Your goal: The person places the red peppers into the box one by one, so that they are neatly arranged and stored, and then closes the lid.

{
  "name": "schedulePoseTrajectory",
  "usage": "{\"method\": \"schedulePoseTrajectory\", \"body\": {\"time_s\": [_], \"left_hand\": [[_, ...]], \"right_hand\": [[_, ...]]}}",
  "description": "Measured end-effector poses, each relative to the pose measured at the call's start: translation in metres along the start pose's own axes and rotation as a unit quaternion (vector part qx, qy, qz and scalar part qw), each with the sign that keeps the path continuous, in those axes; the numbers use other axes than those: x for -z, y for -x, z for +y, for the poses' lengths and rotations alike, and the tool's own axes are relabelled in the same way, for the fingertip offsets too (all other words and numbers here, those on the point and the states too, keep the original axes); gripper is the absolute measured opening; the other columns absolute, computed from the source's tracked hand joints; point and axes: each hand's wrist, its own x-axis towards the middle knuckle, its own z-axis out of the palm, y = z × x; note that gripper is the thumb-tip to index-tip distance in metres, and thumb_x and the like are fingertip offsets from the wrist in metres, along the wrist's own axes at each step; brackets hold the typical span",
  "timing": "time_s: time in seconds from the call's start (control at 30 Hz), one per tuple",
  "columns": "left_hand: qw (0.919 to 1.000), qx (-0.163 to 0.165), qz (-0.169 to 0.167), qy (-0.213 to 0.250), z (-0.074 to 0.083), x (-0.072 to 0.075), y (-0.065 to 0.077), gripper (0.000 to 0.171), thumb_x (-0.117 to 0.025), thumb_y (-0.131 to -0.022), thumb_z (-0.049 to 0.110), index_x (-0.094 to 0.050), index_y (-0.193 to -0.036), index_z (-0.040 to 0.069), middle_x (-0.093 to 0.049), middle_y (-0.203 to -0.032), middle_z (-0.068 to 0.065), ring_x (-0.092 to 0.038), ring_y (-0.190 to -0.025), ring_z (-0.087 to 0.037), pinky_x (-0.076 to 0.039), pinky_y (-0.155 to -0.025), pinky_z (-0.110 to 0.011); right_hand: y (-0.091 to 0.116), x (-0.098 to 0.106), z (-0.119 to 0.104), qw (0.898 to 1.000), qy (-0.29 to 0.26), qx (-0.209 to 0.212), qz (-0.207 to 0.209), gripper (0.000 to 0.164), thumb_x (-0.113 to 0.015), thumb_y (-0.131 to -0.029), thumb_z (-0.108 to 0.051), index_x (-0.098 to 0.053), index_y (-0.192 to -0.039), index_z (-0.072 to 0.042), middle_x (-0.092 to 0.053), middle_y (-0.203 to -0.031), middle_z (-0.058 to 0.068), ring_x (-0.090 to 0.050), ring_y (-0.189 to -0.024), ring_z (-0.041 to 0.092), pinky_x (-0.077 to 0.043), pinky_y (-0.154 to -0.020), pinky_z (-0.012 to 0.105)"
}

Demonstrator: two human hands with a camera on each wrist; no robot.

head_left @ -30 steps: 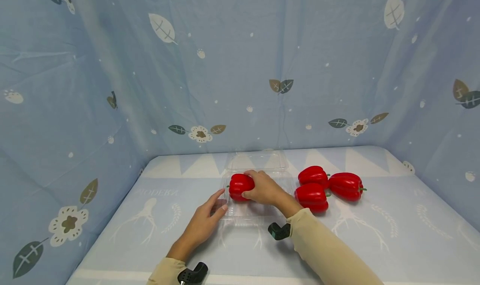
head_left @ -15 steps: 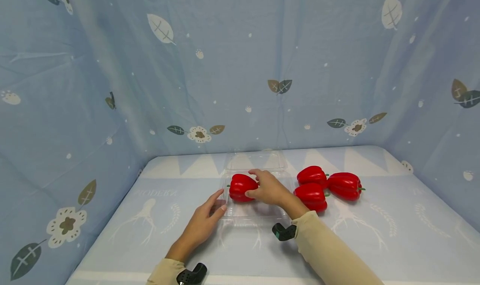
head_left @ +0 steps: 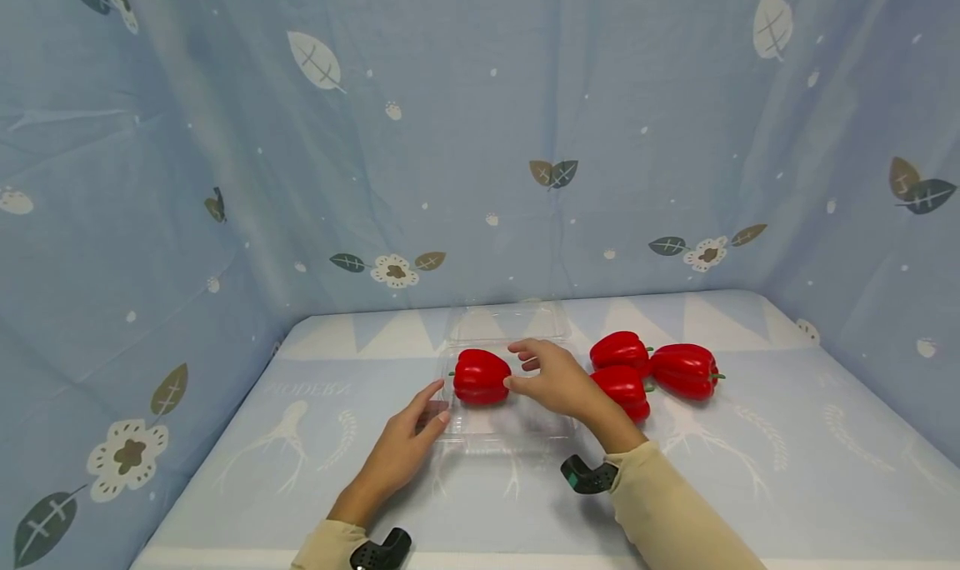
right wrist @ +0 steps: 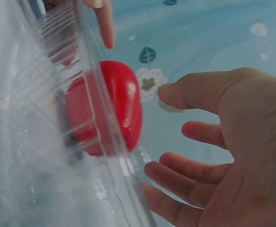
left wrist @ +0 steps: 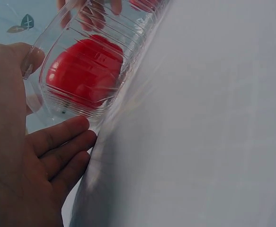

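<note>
A red bell pepper point(head_left: 481, 377) lies in the left part of a clear plastic clamshell box point(head_left: 517, 424), its green stem pointing left. My left hand point(head_left: 402, 443) rests at the box's left end; the left wrist view shows a fingertip point(left wrist: 35, 59) at the rim and fairly straight fingers point(left wrist: 64, 137) against the ribbed wall. Over the box, just right of the pepper, is my right hand point(head_left: 551, 376), fingers spread and holding nothing. In the right wrist view a gap separates its thumb point(right wrist: 190, 92) from the pepper point(right wrist: 126, 101).
Three more red bell peppers lie in a cluster right of the box: a back one point(head_left: 619, 351), a front one point(head_left: 622, 389) and a right one point(head_left: 686, 371). The box's lid point(head_left: 510, 322) is folded back toward the blue curtain point(head_left: 450, 137) behind the table.
My right hand has let go of the bell pepper in the box and drawn back to the right, its fingers opening. The left hand stays at the box's left end.
</note>
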Motion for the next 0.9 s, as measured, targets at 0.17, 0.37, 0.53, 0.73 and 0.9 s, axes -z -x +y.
{"method": "schedulePoseTrajectory", "body": {"time_s": [0.17,0.37,0.53,0.73,0.9], "left_hand": [[1.0000,0.000,-0.001,0.000,-0.001,-0.001,0.000,0.054,-0.058,-0.102,0.033,-0.041,-0.154,0.024,-0.065,-0.128,-0.005,-0.061,-0.118,-0.027,-0.045,-0.103,-0.054],[1.0000,-0.001,-0.003,-0.001,-0.001,-0.001,-0.001,0.054,-0.057,-0.102,0.033,-0.042,-0.153,0.024,-0.065,-0.128,-0.005,-0.061,-0.117,-0.027,-0.046,-0.103,-0.054],[0.9999,0.013,-0.005,-0.004,0.001,-0.001,-0.001,0.055,-0.057,-0.102,0.035,-0.041,-0.153,0.025,-0.065,-0.129,-0.005,-0.061,-0.118,-0.027,-0.045,-0.103,-0.054],[0.9999,0.016,-0.003,-0.004,0.000,-0.001,-0.001,0.055,-0.057,-0.102,0.036,-0.041,-0.154,0.025,-0.065,-0.129,-0.005,-0.060,-0.119,-0.027,-0.045,-0.103,-0.054],[1.0000,0.009,-0.001,-0.003,0.000,-0.001,-0.001,0.054,-0.057,-0.102,0.035,-0.042,-0.153,0.025,-0.066,-0.128,-0.005,-0.061,-0.118,-0.027,-0.046,-0.103,-0.054]], "right_hand": [[0.011,0.009,0.001,1.000,-0.021,0.006,0.017,0.049,-0.077,-0.088,-0.023,-0.062,-0.134,-0.018,-0.065,-0.124,0.004,-0.063,-0.111,0.023,-0.059,-0.083,0.041],[0.022,0.022,0.006,0.999,-0.012,0.020,0.030,0.046,-0.076,-0.089,-0.026,-0.063,-0.133,-0.018,-0.066,-0.121,0.000,-0.065,-0.109,0.022,-0.059,-0.082,0.040],[0.034,0.035,0.015,0.999,0.011,0.026,0.038,0.044,-0.075,-0.091,-0.026,-0.063,-0.132,-0.017,-0.067,-0.120,0.000,-0.066,-0.106,0.021,-0.059,-0.082,0.040],[0.042,0.050,0.029,0.997,0.022,0.039,0.061,0.042,-0.075,-0.091,-0.025,-0.064,-0.130,-0.014,-0.069,-0.120,0.006,-0.068,-0.103,0.023,-0.059,-0.082,0.039],[0.052,0.064,0.041,0.996,0.021,0.033,0.080,0.044,-0.077,-0.089,-0.024,-0.064,-0.130,-0.013,-0.068,-0.121,0.006,-0.065,-0.106,0.025,-0.058,-0.085,0.043]]}}
